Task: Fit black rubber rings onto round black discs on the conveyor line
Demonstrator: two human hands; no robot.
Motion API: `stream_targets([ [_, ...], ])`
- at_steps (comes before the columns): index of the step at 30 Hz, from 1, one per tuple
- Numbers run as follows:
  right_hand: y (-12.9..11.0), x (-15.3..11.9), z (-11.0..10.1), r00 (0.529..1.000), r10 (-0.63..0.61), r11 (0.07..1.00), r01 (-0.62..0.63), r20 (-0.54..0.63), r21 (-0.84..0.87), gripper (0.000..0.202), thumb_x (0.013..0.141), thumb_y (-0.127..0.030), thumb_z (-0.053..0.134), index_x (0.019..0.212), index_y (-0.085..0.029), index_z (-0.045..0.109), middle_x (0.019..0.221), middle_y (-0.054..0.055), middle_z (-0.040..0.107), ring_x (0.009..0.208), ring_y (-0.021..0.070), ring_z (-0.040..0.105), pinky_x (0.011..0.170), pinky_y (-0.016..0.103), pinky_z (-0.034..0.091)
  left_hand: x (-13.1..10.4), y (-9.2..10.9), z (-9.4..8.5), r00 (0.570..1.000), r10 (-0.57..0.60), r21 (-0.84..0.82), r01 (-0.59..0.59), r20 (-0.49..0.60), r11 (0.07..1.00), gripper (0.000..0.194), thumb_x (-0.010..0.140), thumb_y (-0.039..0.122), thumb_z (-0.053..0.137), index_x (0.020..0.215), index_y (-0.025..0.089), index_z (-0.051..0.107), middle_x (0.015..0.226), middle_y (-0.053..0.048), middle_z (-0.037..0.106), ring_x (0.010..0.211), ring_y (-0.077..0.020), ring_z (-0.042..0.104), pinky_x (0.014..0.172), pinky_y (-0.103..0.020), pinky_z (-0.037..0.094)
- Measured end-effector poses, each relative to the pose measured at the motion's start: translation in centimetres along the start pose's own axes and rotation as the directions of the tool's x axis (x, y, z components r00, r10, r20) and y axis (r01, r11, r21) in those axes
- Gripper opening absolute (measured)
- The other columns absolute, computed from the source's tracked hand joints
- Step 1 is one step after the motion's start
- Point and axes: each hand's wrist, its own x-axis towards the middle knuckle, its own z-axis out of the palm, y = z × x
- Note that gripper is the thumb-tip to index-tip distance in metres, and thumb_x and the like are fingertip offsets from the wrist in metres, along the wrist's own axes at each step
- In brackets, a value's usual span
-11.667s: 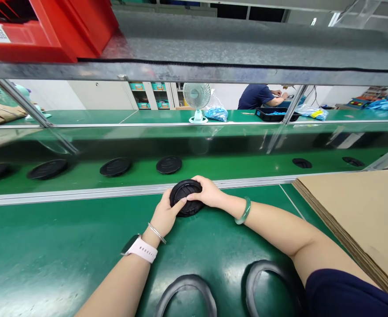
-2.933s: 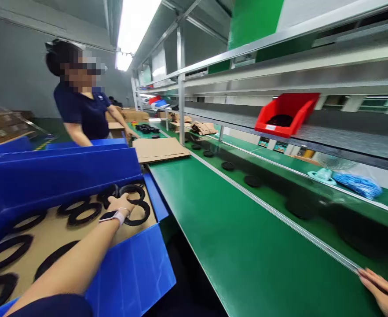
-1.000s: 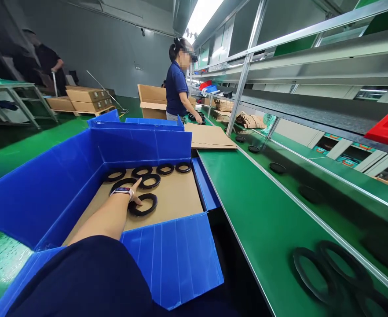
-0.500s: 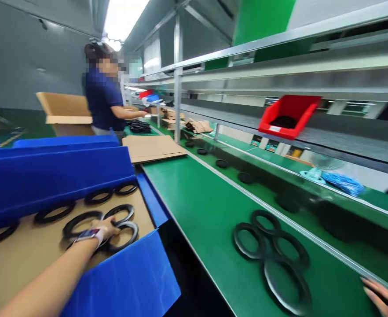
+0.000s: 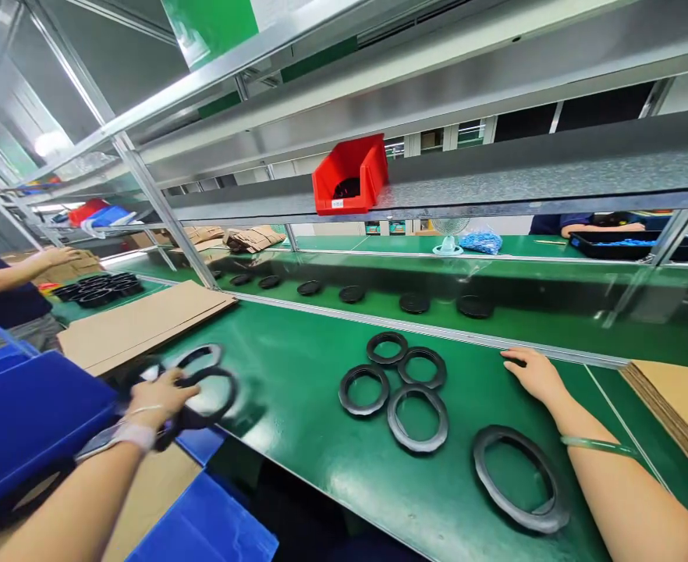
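Nearby, left hand [image 5: 160,396] grasping black rings [image 5: 230,398] by a blue bin [image 5: 33,421], five more rings [image 5: 419,446] flat on a green table [image 5: 297,382], right hand [image 5: 534,378] unclenched beside metal rail [image 5: 437,331].

The only writing I can spot from here is on the far red bin [image 5: 374,178]: a white label [image 5: 337,204] with dark characters, seemingly too small to read.

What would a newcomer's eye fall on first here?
Likely the bright red bin on the metal shelf, upper centre. Then five black rings on the green table: four clustered, one apart toward the right. At left, the left hand grips blurred rings beside the blue box.
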Motion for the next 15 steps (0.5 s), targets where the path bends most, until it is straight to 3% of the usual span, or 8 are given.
stream_targets([
  [3,0.4,-0.1,0.2,1.0,0.0,1.0,-0.001,0.011,0.03,0.04,0.078,-0.041,0.053,0.106,-0.024,0.076,0.125,0.005,0.061,0.119,0.0306,0.053,0.107,0.051,0.041,0.4,7.7,1.9,0.972,0.219,-0.041,-0.216,0.081,0.975,0.064,0.083,0.059,0.068,0.136,0.027,0.053,0.121,-0.011,0.056,0.107,-0.0272,0.061,0.09,-0.029,0.049],
  [6,0.0,-0.3,0.0,1.0,-0.001,0.998,0.0,0.024,0.066,0.042,0.077,-0.043,0.052,0.105,-0.023,0.076,0.126,0.005,0.06,0.119,0.0303,0.052,0.108,0.05,0.04,-0.5,15.5,3.5,0.908,0.395,-0.08,-0.387,0.139,0.919,0.079,0.075,0.068,0.069,0.14,0.03,0.05,0.13,-0.016,0.05,0.106,-0.0322,0.062,0.091,-0.037,0.05],
  [9,-0.4,-0.2,-0.5,1.0,0.006,0.996,-0.008,0.025,0.093,0.043,0.077,-0.043,0.05,0.104,-0.022,0.076,0.125,0.006,0.061,0.12,0.0301,0.053,0.109,0.046,0.04,-2.3,21.3,3.6,0.841,0.525,-0.111,-0.514,0.133,0.851,0.085,0.072,0.071,0.07,0.144,0.032,0.046,0.14,-0.019,0.04,0.115,-0.0397,0.057,0.098,-0.046,0.047],
  [12,-0.1,-0.3,-1.3,1.0,0.0,0.992,-0.004,0.029,0.125,0.047,0.078,-0.049,0.048,0.104,-0.023,0.076,0.123,0.006,0.062,0.121,0.0307,0.053,0.108,0.043,0.041,-4.5,24.1,2.8,0.774,0.624,-0.158,-0.606,0.109,0.78,0.098,0.067,0.07,0.076,0.15,0.035,0.036,0.151,-0.02,0.029,0.121,-0.0436,0.053,0.103,-0.049,0.044],
  [15,0.8,-1.0,-2.4,0.998,0.006,0.983,-0.018,0.065,0.185,0.048,0.073,-0.056,0.049,0.099,-0.025,0.076,0.117,0.006,0.066,0.118,0.034,0.056,0.108,0.048,0.042,-6.2,23.5,2.0,0.726,0.686,-0.231,-0.659,0.057,0.716,0.105,0.066,0.072,0.077,0.153,0.039,0.027,0.158,-0.015,0.02,0.126,-0.0412,0.049,0.106,-0.048,0.042],
])
